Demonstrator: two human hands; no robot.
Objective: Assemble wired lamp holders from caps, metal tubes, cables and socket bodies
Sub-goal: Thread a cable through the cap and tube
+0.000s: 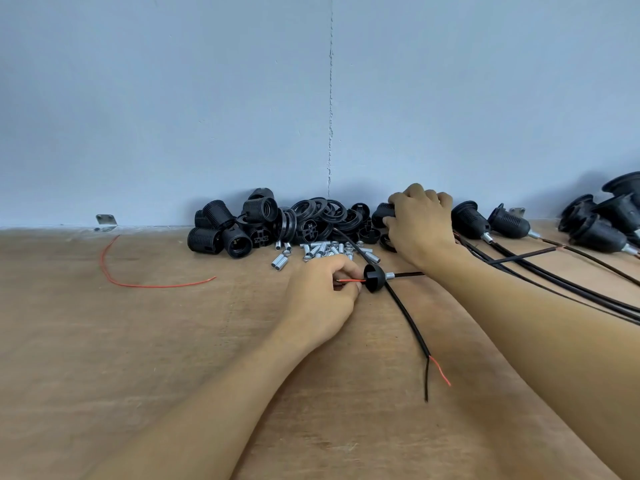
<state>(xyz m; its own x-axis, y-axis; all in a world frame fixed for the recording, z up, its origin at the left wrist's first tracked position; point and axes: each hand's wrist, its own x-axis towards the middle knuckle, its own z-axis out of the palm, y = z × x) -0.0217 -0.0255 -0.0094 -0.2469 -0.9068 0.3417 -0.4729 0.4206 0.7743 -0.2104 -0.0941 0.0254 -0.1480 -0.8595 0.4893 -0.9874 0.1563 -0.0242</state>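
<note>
The person's left hand (320, 292) lies low on the brown wooden table (138, 341), with the forearm stretched forward from the near edge and the knuckles up. Its fingers (341, 271) are curled in, and thumb and forefinger pinch a thin red wire (351, 280). That wire comes out of the open side of a black dome-shaped plastic cap (373, 278). The cap sits just right of the hand. A short silver metal tube (389, 275) sticks out of its far side, and a black cable (410, 274) runs on from the tube under the right forearm.

The right hand (420, 225) reaches further back, almost to the pale blue wall (207, 98). Its wrist is bent and its fingers are curled over the top of a black plastic socket body (382, 213), which it grips with the thumb beneath.

To the left of that hand, a heap of black threaded socket bodies (225, 230) and black rings (325, 211) is piled against the wall. Loose silver tubes (322, 249) are scattered in front of the heap. A second black cable (412, 323) crosses the table under the cap, its split red and black ends pointing towards the near edge.

On the right lie finished black lamp holders (471, 220), their cables (554, 285) trailing away. Far left, a loose red wire (114, 271) curls on the wood.
</note>
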